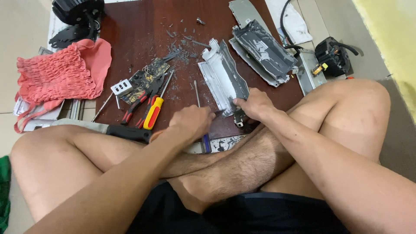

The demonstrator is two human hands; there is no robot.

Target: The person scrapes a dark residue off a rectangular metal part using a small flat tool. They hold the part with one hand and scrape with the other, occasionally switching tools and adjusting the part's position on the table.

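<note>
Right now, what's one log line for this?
left hand: grips blue-handled tool | right hand: holds grey metal casing | surface: dark red board

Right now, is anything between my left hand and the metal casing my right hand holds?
Nothing visible. The left hand sits just left of the casing, gripping a tool whose tip reaches its lower edge. The right hand already grips that edge.
</note>
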